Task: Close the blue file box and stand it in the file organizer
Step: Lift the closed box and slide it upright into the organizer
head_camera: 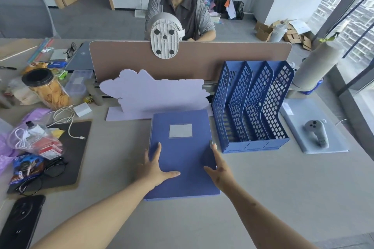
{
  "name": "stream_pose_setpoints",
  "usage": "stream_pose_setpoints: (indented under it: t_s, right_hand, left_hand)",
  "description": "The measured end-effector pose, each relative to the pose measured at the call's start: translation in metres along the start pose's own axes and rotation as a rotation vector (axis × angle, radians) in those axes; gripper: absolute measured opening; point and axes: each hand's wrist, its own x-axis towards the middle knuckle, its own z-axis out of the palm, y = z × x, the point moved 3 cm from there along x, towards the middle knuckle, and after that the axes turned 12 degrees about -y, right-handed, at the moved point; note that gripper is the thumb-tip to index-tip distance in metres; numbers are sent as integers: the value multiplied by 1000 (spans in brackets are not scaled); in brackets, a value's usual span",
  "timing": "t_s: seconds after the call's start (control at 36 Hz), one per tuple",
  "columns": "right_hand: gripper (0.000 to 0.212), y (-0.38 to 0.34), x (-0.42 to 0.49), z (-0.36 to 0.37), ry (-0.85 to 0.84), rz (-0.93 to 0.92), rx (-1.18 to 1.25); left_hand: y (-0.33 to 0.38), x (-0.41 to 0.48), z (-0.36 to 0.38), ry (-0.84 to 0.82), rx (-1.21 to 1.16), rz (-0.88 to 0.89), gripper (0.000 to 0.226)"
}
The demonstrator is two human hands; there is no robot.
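Note:
The blue file box (182,153) lies flat on the desk in front of me, lid down, a white label on top. My left hand (154,170) rests spread on its left edge, thumb across the lid. My right hand (218,164) lies along its right edge, fingertips next to the small clasp there. Just right of the box stands the blue mesh file organizer (251,107), its three slots hold nothing.
A lilac cut-out board (153,91) stands behind the box against the brown divider (202,56). A grey controller (316,131) lies on a pale folder at right. Jar, cables, glasses, snack bags and a black phone (18,222) crowd the left. A person sits beyond the divider.

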Motion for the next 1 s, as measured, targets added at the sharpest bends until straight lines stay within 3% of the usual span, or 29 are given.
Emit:
stream_pose_setpoints:
  t_s: [0.47, 0.61, 0.83, 0.92, 1.0]
  right_hand:
    - [94, 17, 6, 4, -40, 112, -46]
    - [94, 12, 9, 0, -80, 160, -172]
    - [73, 6, 15, -16, -91, 135, -557]
    - [67, 5, 16, -18, -60, 125, -490]
    - [66, 13, 13, -12, -19, 189, -142]
  left_hand:
    - [7, 3, 8, 62, 181, -50, 129]
    - [8, 13, 4, 6, 232, -66, 134]
    - [11, 22, 2, -45, 255, -107, 140]
    - [11, 23, 1, -61, 182, -60, 140]
    - [6, 22, 2, -39, 84, 8, 139]
